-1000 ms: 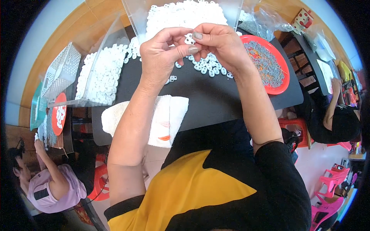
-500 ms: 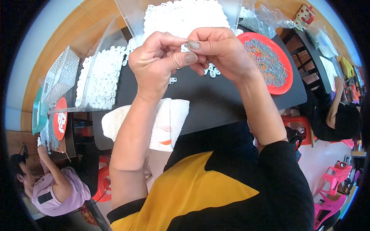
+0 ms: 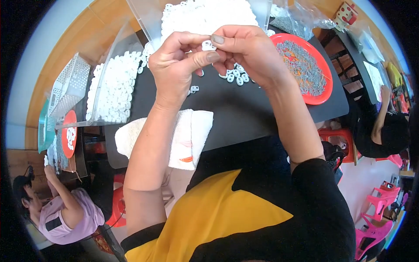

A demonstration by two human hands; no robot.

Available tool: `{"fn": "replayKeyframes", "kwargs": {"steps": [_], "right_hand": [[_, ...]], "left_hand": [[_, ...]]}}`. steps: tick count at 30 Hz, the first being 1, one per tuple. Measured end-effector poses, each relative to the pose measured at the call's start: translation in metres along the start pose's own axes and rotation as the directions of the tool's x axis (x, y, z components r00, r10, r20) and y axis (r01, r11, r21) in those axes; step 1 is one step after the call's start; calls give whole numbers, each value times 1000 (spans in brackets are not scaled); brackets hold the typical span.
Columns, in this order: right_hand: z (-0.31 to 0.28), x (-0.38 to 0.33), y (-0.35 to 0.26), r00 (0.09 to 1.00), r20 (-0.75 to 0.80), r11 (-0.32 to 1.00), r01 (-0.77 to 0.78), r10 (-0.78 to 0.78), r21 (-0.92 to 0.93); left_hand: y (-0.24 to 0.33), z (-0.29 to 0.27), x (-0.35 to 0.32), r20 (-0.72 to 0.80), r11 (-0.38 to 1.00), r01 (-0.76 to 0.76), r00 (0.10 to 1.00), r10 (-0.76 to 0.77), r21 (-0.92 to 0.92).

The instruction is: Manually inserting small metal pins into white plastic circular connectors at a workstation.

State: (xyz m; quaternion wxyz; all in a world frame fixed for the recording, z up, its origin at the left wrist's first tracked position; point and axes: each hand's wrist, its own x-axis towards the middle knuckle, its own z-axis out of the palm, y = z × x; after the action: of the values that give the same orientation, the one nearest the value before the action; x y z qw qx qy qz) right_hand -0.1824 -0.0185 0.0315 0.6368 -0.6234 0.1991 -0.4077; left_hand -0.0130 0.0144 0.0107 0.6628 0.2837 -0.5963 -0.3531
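Observation:
Between my two hands, over the far part of the dark table, is a small white plastic piece (image 3: 207,45) with two round holes. My left hand (image 3: 174,65) pinches it between thumb and fingers. My right hand (image 3: 248,50) has its thumb and fingertips closed at the piece's right edge; whether a tiny part is also in them is hidden. Several loose white two-holed pieces (image 3: 239,81) lie on the table below my right hand. A red round tray (image 3: 327,85) of small grey screw-like parts (image 3: 305,65) sits to the right of that hand.
A clear bin (image 3: 134,13) heaped with white pieces stands straight ahead, another clear bin (image 3: 92,117) to the left. A folded white towel (image 3: 203,131) lies by the near table edge. Plastic bags (image 3: 301,22) sit at the far right. Two other people (image 3: 72,214) work at tables either side.
Both hands have shifted slightly, with the white piece turned so its two holes show more. More of the loose pieces below the right hand have come into view.

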Motion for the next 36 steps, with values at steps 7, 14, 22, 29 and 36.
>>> {"fn": "replayKeyframes", "kwargs": {"steps": [7, 14, 22, 29, 36], "right_hand": [[-4, -2, -1, 998, -55, 991, 19, -26, -136], [3, 1, -3, 999, -52, 986, -8, -1, -165], [14, 2, -9, 959, -282, 972, -82, 18, -219], [79, 100, -27, 953, -216, 961, 167, -214, -219], [150, 72, -36, 904, 258, 853, 412, -340, -320]], "left_hand": [[3, 3, -2, 22, 982, -75, 997, 73, 175], [11, 5, -5, 14, 984, -115, 993, 114, 136], [-4, 1, 3, -58, 976, -200, 977, 205, 88], [-14, -25, 11, -361, 894, 245, 850, -384, -376], [-64, -54, 30, -456, 858, -21, 854, -252, -513]]}}
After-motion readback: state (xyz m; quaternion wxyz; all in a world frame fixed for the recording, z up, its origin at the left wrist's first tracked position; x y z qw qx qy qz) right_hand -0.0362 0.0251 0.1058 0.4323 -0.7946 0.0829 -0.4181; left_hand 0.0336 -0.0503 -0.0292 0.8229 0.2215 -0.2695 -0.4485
